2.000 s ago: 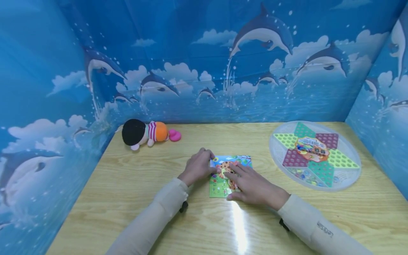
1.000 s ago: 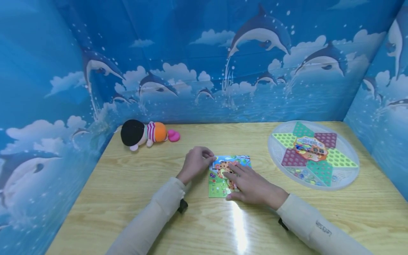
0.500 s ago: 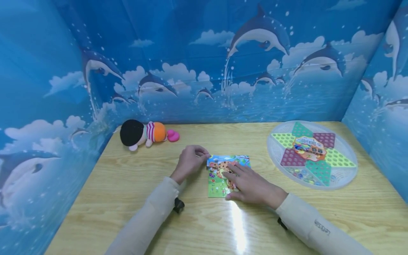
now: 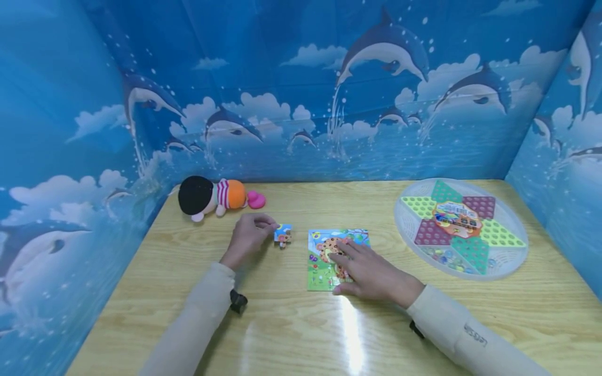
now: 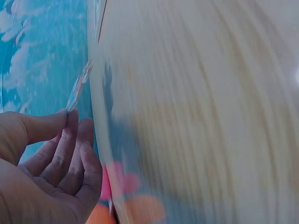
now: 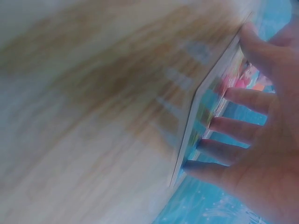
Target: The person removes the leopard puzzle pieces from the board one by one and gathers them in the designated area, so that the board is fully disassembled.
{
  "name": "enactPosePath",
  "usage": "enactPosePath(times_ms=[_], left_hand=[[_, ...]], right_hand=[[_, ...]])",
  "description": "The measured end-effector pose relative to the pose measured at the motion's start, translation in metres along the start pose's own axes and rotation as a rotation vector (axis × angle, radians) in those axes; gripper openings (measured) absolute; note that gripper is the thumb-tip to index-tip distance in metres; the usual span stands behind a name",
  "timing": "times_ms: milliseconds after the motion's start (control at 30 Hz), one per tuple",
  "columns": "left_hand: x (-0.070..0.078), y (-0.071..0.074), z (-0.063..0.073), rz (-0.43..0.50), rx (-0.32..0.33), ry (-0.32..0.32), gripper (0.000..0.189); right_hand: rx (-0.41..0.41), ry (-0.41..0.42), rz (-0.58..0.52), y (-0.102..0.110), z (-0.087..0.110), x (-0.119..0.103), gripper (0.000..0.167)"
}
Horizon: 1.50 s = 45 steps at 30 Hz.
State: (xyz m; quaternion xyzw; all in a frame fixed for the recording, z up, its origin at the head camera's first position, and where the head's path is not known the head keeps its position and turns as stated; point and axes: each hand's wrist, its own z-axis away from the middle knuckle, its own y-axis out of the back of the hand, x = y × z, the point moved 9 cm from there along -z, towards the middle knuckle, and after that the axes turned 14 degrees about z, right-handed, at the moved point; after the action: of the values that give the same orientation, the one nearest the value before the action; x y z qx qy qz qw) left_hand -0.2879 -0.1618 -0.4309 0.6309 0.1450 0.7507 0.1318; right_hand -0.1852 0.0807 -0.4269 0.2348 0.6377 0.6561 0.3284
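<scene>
My left hand (image 4: 249,235) pinches a small jigsaw piece (image 4: 283,235) between thumb and forefinger, left of the puzzle board. The piece shows blue sky and part of a brown cartoon animal. In the left wrist view this piece (image 5: 78,87) stands edge-on at the fingertips, over the table. The square puzzle board (image 4: 320,281), with a spotted animal on green grass, lies flat on the table. Across its right side rests my right hand (image 4: 376,271), fingers spread, covering part of the picture. Fingertips meet the board's face in the right wrist view, with the thumb near its edge.
A soft doll (image 4: 232,194) with black hair and orange shorts lies at the back left. At the right sits a round Chinese checkers board (image 4: 505,233) with glass marbles (image 4: 449,259) inside. Dolphin-printed blue curtains (image 4: 282,151) border the wooden table (image 4: 188,271).
My left hand has lifted the jigsaw piece from the board's upper left corner and carried it left, clear of the board. The right hand stays in place on the board.
</scene>
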Motion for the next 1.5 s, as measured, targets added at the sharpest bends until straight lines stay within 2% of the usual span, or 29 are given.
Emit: enactPosePath(times_ms=[133,333,467,633,867,1000,1133,1367,1500], left_hand=[[-0.008,0.021,-0.001,0.025,0.008,0.021,0.010],[-0.018,0.050,-0.002,0.025,0.047,0.020,0.013],[-0.025,0.064,-0.003,0.029,0.059,0.025,0.016],[-0.037,0.078,-0.003,0.010,0.074,0.085,0.016],[-0.049,0.085,-0.003,-0.030,0.082,0.173,0.017],[-0.052,0.085,-0.004,-0.022,0.088,0.194,0.017],[-0.054,0.086,-0.005,-0.002,0.092,0.185,0.018],[-0.050,0.089,-0.004,-0.082,0.118,0.172,0.020],[-0.041,0.084,-0.002,-0.118,0.100,0.138,0.020]], right_hand=[[0.003,0.001,0.001,0.000,0.001,0.000,0.078],[0.010,0.005,0.005,0.000,0.001,0.001,0.077],[0.009,0.006,0.003,0.000,0.000,0.001,0.078],[0.010,0.006,-0.012,0.001,0.001,0.001,0.077],[0.005,0.003,0.001,0.001,0.001,0.001,0.075],[0.006,0.006,0.004,0.001,0.001,0.001,0.075],[0.001,0.007,0.006,0.001,0.001,0.000,0.076],[0.006,0.015,0.017,0.000,0.001,0.000,0.075],[0.006,0.014,0.019,-0.001,0.001,0.001,0.075]])
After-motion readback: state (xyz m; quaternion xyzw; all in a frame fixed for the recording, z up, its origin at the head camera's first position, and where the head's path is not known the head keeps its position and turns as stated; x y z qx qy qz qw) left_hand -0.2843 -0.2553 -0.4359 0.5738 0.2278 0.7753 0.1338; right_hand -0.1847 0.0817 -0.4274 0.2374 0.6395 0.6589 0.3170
